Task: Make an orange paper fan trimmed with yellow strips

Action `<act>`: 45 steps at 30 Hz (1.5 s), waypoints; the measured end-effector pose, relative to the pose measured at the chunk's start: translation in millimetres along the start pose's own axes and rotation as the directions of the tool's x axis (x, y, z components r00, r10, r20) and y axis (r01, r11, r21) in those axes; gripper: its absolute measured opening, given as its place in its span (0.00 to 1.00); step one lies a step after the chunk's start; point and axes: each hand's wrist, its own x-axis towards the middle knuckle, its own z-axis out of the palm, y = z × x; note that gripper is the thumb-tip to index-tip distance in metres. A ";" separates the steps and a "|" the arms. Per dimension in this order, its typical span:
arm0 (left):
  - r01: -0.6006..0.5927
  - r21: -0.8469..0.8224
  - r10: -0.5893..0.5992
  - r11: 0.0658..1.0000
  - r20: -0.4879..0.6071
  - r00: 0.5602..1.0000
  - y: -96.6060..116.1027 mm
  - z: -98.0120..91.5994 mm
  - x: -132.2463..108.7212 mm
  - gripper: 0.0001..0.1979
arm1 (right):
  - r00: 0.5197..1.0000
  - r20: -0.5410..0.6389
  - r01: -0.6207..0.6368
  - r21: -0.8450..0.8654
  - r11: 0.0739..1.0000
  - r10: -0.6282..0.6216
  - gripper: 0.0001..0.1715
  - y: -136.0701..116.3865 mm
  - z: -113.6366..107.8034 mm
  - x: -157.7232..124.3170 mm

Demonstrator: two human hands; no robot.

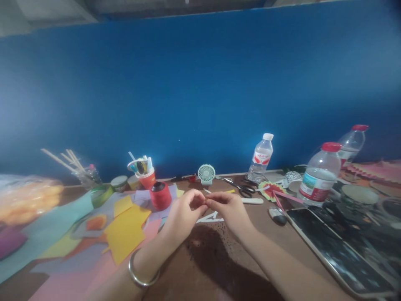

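Observation:
My left hand [186,211], with a silver bangle on its wrist, and my right hand [230,209] meet over the middle of the brown table [175,271]. The fingertips of both are pinched together and touch. Whatever lies between them is too small or hidden to make out. White paper strips [208,218] lie on the table just beneath the hands. Behind the right hand is a white flat-handled tool [253,201]. A red thread spool [160,195] stands left of my left hand.
Coloured paper sheets [125,234] cover the left side. A cup of tools [146,179], a small fan [206,174] and black scissors [246,191] stand or lie behind. Bottles [321,177], a mouse [277,216] and a tablet-like device [338,251] are at the right.

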 end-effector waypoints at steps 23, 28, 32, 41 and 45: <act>-0.527 0.332 0.558 0.782 0.003 0.830 -6.9 -3.7 -1.1 0.09 | 0.988 -0.041 -0.085 0.657 0.749 0.149 0.10 2.8 13.6 -8.4; -0.530 0.379 0.566 0.759 0.018 0.824 -7.5 -5.9 -1.1 0.08 | 0.987 -0.060 -0.069 0.689 0.721 0.152 0.09 3.0 15.3 -10.1; -0.529 0.415 0.574 0.741 0.018 0.818 -5.5 -9.8 -1.3 0.07 | 0.990 -0.057 -0.060 0.670 0.740 0.132 0.09 5.7 16.5 -10.1; -0.548 0.409 0.624 0.730 -0.071 0.778 12.3 -21.1 -3.6 0.04 | 0.823 0.192 0.542 0.023 0.840 -0.535 0.32 -1.8 -13.6 0.4; -0.551 0.387 0.606 0.739 -0.024 0.795 14.3 -21.8 -5.1 0.04 | 0.678 0.336 0.729 -0.194 0.656 -0.654 0.26 -12.3 -22.9 1.7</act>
